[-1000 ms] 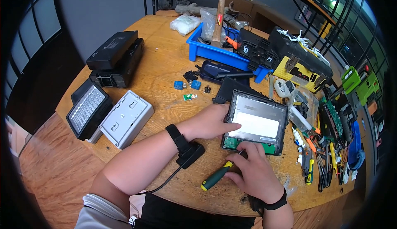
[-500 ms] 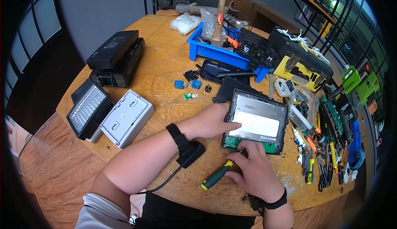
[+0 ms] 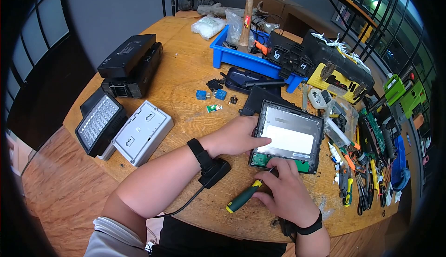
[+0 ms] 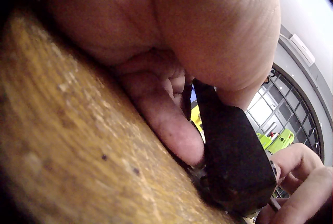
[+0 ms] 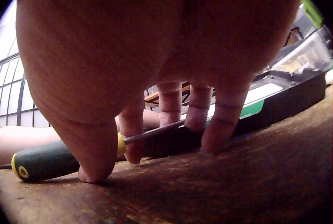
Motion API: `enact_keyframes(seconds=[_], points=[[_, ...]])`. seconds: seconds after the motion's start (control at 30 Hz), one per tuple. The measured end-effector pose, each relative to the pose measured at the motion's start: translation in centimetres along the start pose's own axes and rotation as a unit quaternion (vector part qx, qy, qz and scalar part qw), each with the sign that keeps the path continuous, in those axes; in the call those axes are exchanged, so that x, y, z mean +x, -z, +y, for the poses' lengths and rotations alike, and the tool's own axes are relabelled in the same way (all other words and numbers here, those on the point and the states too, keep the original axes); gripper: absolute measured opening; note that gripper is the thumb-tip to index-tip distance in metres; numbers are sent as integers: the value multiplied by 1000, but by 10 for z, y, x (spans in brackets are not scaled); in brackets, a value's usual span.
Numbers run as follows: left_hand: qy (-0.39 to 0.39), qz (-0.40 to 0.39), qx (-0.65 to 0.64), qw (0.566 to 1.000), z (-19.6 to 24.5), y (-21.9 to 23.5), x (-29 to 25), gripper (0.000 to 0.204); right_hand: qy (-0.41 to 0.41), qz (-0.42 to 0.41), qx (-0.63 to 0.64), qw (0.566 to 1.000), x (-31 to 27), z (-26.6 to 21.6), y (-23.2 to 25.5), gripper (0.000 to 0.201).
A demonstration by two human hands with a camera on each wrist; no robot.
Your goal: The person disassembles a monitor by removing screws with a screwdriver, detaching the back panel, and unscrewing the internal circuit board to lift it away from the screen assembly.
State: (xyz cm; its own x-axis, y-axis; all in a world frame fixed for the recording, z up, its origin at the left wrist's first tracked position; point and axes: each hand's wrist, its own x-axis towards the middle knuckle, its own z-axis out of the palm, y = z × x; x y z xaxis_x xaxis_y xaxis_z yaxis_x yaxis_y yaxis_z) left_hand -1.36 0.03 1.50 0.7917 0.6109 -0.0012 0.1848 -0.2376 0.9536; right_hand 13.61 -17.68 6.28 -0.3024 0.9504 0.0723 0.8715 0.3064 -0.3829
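Note:
A flat screen panel (image 3: 290,138) in a black frame lies back side up, silver plate on top and a green circuit board (image 3: 302,166) along its near edge. My left hand (image 3: 234,137) grips the frame's left side, thumb across the plate and fingers curled at the black edge (image 4: 234,154) in the left wrist view. With thumb and fingers my right hand (image 3: 285,189) holds a green and yellow screwdriver (image 3: 241,200) low over the table. In the right wrist view, the metal shaft (image 5: 156,132) runs behind the fingers toward the panel; its tip is hidden.
Blue relays (image 3: 201,95) and a small green board (image 3: 214,108) lie beyond the left hand. A white box (image 3: 142,134) and a black case (image 3: 132,66) stand left. Behind is a blue bin (image 3: 246,61); scattered tools (image 3: 367,178) and a clear box (image 3: 344,117) crowd the right.

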Motion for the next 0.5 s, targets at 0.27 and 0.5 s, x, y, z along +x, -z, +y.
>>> enact_keyframes(seconds=[0.27,0.5], points=[[-8,3,0,1000,1,0,-1,42,-2,-3,2,1000,0,0,0,36],[-1,1,22,1000,2,1,-1,43,-7,-5,2,1000,0,-1,1,36]])
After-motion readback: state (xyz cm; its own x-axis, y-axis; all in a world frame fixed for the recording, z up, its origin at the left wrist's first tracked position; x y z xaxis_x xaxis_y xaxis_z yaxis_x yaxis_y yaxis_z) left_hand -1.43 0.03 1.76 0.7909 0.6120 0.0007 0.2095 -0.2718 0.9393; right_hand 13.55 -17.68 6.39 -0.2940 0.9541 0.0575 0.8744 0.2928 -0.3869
